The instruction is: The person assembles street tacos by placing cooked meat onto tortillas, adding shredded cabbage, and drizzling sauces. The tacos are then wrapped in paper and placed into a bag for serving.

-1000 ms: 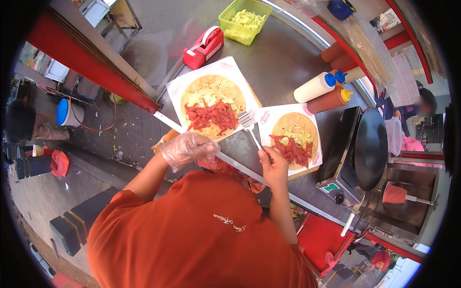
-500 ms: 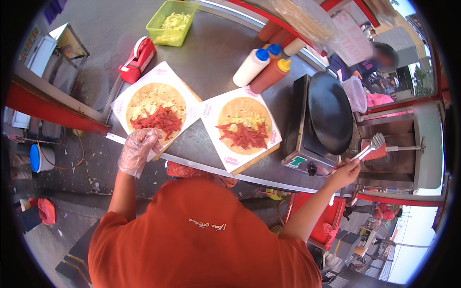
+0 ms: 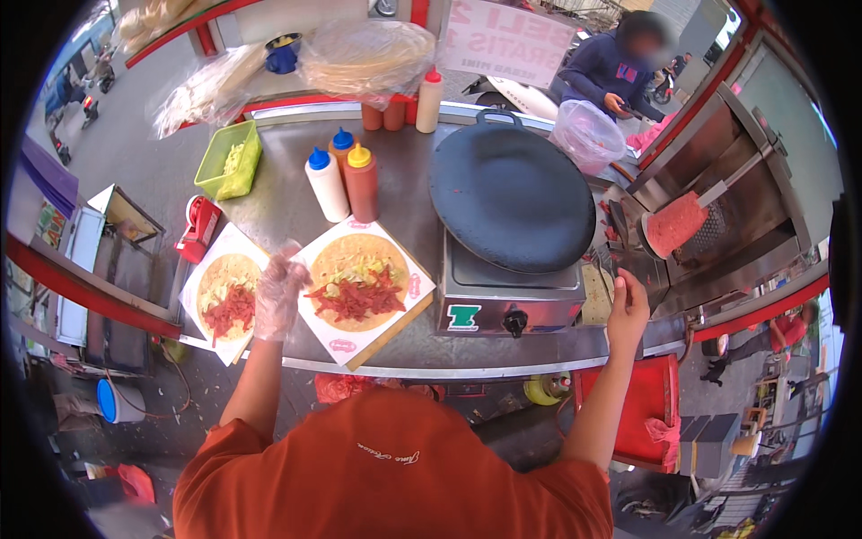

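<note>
outdoors, steel counter (image 3: 422, 225); gloved left hand (image 3: 278, 292) spread open, right hand (image 3: 628, 310) grip unclear.

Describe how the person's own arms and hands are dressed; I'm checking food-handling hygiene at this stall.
The left hand wears a thin, clear, crinkly disposable plastic glove, loose at the wrist. The right hand is bare, with no glove. Both forearms are uncovered; short orange sleeves of a T-shirt end near the upper arms. No watch or bracelet is visible.

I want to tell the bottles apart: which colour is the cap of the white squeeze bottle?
The white squeeze bottle has a blue cap, seen clearly in the head view.
</note>
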`<act>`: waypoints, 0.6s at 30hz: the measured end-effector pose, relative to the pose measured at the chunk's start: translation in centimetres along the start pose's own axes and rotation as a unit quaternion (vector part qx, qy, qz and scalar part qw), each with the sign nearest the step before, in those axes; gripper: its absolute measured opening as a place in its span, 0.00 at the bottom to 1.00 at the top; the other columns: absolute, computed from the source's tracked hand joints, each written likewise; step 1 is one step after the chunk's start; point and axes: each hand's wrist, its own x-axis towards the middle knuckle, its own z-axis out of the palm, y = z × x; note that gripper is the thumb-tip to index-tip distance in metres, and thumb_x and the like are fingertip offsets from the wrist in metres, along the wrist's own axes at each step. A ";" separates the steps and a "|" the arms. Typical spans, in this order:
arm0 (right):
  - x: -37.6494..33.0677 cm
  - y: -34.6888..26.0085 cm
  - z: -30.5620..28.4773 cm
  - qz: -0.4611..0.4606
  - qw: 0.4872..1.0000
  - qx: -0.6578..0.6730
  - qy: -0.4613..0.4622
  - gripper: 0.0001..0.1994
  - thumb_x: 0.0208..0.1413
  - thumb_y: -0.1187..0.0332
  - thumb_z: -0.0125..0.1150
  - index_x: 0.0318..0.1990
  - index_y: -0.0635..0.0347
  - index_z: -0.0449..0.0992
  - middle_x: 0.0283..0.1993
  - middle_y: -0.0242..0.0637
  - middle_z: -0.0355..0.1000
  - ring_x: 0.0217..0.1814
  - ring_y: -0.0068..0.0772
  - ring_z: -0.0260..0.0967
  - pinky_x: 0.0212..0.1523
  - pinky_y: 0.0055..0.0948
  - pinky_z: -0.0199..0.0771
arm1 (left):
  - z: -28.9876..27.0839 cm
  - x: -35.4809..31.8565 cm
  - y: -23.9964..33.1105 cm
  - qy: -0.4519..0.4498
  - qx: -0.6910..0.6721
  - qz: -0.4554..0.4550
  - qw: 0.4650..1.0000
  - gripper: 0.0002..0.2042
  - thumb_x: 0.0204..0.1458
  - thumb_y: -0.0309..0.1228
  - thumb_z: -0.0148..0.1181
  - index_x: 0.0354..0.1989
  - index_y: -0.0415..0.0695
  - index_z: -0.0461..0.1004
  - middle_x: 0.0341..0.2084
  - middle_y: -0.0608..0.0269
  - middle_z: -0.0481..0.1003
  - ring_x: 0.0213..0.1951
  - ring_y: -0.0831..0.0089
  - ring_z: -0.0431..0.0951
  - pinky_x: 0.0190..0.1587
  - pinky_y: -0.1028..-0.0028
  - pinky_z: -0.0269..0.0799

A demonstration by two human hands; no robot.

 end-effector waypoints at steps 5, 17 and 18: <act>-5.6 -14.6 -3.7 -0.184 0.822 0.532 -0.088 0.12 0.74 0.66 0.57 0.51 0.67 0.81 0.45 0.48 0.83 0.39 0.45 0.80 0.44 0.38 0.81 | 1.5 8.8 -1.7 0.137 0.039 0.031 0.989 0.43 0.59 0.27 0.66 0.81 0.48 0.48 0.70 0.46 0.66 0.71 0.57 0.67 0.71 0.58 0.66; -5.5 -23.8 -6.3 -0.403 0.464 0.767 -0.185 0.11 0.71 0.69 0.56 0.50 0.64 0.82 0.45 0.46 0.81 0.42 0.46 0.79 0.45 0.41 0.80 | 0.8 19.8 -5.9 0.034 -0.017 0.034 0.999 0.52 0.52 0.15 0.61 0.84 0.48 0.37 0.76 0.47 0.62 0.75 0.57 0.64 0.77 0.58 0.56; -5.9 -24.4 -6.2 -0.405 0.457 0.770 -0.186 0.10 0.71 0.69 0.56 0.50 0.64 0.82 0.45 0.46 0.81 0.42 0.47 0.79 0.46 0.42 0.80 | 0.8 20.0 -5.9 0.027 -0.009 0.036 0.999 0.51 0.53 0.16 0.62 0.84 0.47 0.40 0.76 0.48 0.63 0.75 0.59 0.64 0.75 0.60 0.58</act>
